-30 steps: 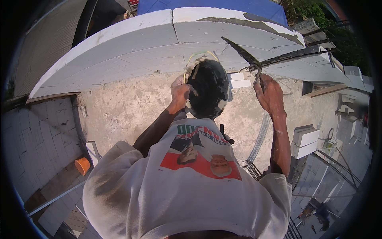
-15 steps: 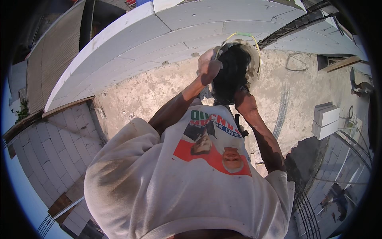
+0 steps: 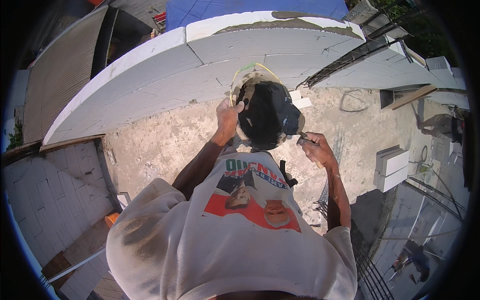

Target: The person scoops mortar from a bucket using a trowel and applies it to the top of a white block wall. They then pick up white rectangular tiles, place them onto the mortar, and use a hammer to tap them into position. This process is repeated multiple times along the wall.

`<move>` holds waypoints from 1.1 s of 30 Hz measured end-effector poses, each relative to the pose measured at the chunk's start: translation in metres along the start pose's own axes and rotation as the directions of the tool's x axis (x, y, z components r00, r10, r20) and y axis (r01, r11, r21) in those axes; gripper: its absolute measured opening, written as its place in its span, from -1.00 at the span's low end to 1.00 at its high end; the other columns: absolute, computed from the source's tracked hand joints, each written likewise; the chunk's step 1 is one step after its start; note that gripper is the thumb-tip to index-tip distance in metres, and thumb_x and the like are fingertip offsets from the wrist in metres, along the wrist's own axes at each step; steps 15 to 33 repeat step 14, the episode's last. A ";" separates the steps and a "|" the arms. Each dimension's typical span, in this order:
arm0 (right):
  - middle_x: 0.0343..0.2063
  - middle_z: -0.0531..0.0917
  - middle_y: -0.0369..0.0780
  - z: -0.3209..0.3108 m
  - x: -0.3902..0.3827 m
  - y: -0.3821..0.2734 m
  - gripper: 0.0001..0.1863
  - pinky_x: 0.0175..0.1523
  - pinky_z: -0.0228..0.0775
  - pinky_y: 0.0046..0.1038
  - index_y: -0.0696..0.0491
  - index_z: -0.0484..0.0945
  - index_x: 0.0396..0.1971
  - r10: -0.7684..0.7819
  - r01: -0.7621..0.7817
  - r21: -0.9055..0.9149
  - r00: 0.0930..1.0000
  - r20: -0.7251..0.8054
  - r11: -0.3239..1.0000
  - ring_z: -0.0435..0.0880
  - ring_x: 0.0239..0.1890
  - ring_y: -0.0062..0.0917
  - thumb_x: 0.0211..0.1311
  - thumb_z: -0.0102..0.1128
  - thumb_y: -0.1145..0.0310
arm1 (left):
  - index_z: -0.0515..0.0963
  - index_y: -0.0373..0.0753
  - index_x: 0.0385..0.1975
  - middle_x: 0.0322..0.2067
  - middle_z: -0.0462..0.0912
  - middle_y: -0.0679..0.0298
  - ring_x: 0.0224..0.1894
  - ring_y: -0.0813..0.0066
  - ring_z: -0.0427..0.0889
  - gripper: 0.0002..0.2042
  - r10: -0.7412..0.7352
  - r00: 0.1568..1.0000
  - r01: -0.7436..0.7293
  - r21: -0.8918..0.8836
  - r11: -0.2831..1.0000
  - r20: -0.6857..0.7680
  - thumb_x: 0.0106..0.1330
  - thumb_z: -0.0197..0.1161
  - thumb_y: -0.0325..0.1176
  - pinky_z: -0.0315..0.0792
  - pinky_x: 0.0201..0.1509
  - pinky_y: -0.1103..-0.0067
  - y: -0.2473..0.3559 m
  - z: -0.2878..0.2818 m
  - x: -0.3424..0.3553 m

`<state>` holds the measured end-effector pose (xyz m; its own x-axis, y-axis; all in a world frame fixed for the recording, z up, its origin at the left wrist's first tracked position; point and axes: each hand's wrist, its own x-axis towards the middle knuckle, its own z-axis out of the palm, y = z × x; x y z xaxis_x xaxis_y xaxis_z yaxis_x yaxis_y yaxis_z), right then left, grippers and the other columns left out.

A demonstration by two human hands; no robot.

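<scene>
In front of my body is a mortar-smeared bucket with a deeply shadowed inside and a thin yellow-green handle raised toward the wall. My left hand is closed on the bucket's left rim. On the other side, my right hand grips a trowel by its handle, with the blade at the bucket's right edge. Whether the blade carries mortar is too dark to tell.
A white block wall curves across ahead, with wet mortar along part of its top. Rebar rises at its right. Stacked blocks, a wire coil and a plank lie rightward. Other people are at the far right.
My right hand has come out of the bucket and moved right, bringing the trowel into sight. My left hand still holds the rim, and the view has shifted, showing more beyond the wall.
</scene>
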<state>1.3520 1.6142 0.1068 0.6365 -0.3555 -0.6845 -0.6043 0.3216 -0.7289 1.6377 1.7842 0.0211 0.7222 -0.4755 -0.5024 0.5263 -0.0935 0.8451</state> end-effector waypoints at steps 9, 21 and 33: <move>-0.27 0.72 -0.08 -0.166 -0.007 -0.168 -0.68 -0.14 0.61 -0.21 0.18 0.62 -0.04 -0.849 -0.022 -0.975 0.489 -0.202 0.219 0.76 -0.19 -0.16 0.34 0.25 0.28 | 0.47 -0.18 -0.45 -0.49 0.52 0.46 -0.49 0.65 0.44 -0.79 0.104 0.977 -0.123 -0.091 0.988 -0.188 0.18 0.27 -0.72 0.37 -0.38 0.61 -0.063 -0.081 0.014; -0.08 0.70 -0.04 -0.232 0.046 -0.210 -0.66 -0.11 0.66 -0.16 0.02 0.61 0.01 -0.804 -0.438 -0.896 0.557 -0.207 -0.072 0.76 -0.15 -0.10 0.28 0.30 0.24 | 0.49 -0.20 -0.48 -0.54 0.43 0.45 -0.46 0.72 0.42 -0.79 0.158 0.927 -0.183 -0.045 0.982 -0.340 0.16 0.26 -0.73 0.55 -0.26 0.59 -0.077 -0.112 0.008; -0.08 0.70 -0.04 -0.232 0.046 -0.210 -0.66 -0.11 0.66 -0.16 0.02 0.61 0.01 -0.804 -0.438 -0.896 0.557 -0.207 -0.072 0.76 -0.15 -0.10 0.28 0.30 0.24 | 0.49 -0.20 -0.48 -0.54 0.43 0.45 -0.46 0.72 0.42 -0.79 0.158 0.927 -0.183 -0.045 0.982 -0.340 0.16 0.26 -0.73 0.55 -0.26 0.59 -0.077 -0.112 0.008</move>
